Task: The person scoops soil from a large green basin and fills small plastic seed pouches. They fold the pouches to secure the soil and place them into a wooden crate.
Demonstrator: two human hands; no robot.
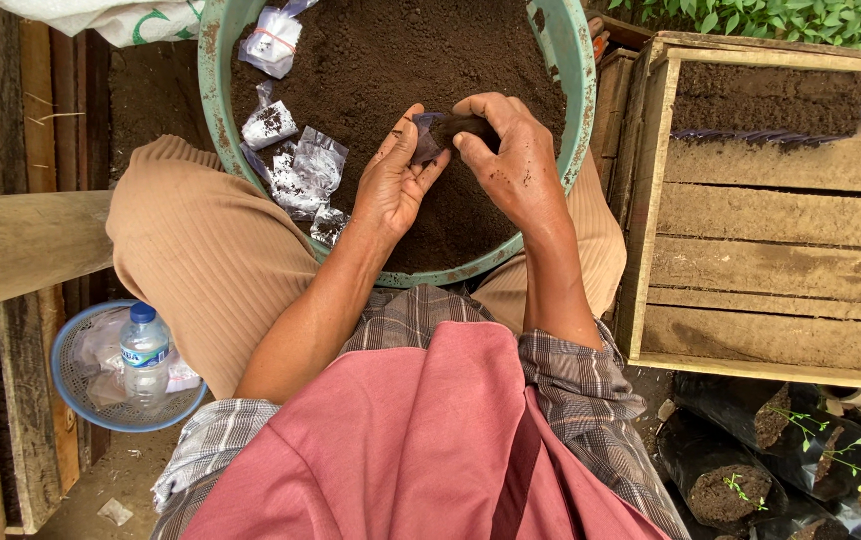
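Observation:
A green round basin (pixel 212 95) full of dark soil (pixel 400 60) rests between my knees. Over the soil, my left hand (pixel 395 180) and my right hand (pixel 515 155) together hold a small dark plastic seedling bag (pixel 440 130). The left fingers pinch its near edge and the right thumb and fingers grip its far end. Several small clear plastic packets (pixel 300 170) lie on the soil at the basin's left side, and one more packet (pixel 272 40) sits near the top rim.
A wooden crate (pixel 780 215) with soil-dusted slats stands to the right. Black bags with seedlings (pixel 750 460) lie at the lower right. A blue basket (pixel 75 385) holding a water bottle (pixel 144 350) sits at the left beside wooden planks (pixel 20 240).

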